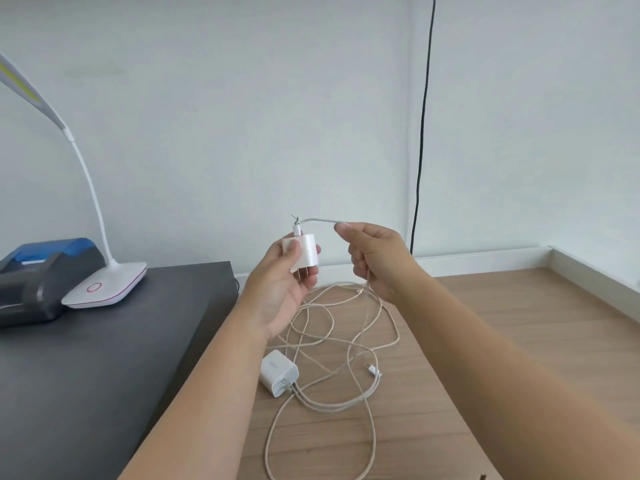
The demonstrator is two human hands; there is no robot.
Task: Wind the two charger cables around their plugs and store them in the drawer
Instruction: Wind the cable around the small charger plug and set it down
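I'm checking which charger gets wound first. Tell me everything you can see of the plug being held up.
The held plug is a small white block with rounded edges, glossy like plastic. The left hand grips it upright in the air above the wooden floor, thumb across its front, metal prongs pointing down toward the palm. A white connector sits in its top, and its cable, frayed at that joint, bends right to the right hand, which pinches it. No cable is wound around it yet.

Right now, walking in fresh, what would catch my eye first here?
Probably the white charger plug held up mid-frame in the left hand, while the right hand pinches its cable just beside it. Below them, a second plug lies on the wooden floor amid a loose tangle of pale cable.
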